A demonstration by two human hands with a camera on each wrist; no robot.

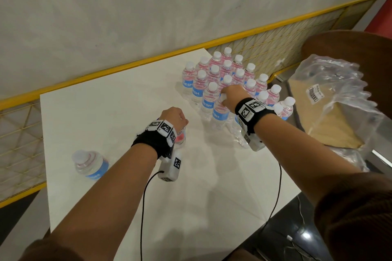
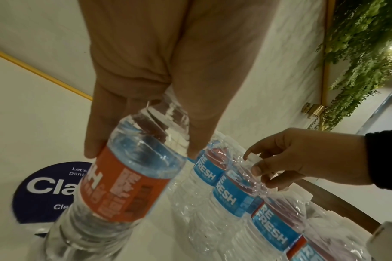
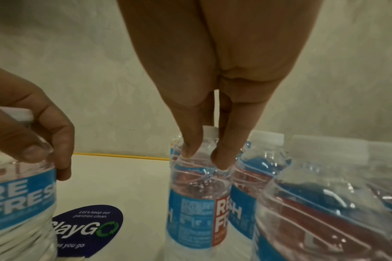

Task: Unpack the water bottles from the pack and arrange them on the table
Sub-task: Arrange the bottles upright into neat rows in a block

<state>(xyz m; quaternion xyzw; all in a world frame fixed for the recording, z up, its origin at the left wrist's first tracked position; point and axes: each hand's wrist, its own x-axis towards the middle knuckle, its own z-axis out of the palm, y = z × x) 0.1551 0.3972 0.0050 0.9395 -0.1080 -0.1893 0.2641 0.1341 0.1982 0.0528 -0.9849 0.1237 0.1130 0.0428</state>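
Your left hand (image 1: 174,117) grips a water bottle (image 2: 128,178) mid-table | right hand (image 1: 232,96) pinches a front-row bottle (image 3: 197,194) by its neck | likely thin-walled, slippery; hold the stiffer neck.

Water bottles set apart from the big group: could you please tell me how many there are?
2. A lone bottle stands at the table's near-left; the left hand grips a second bottle by its top, left of the group. None looks hidden.
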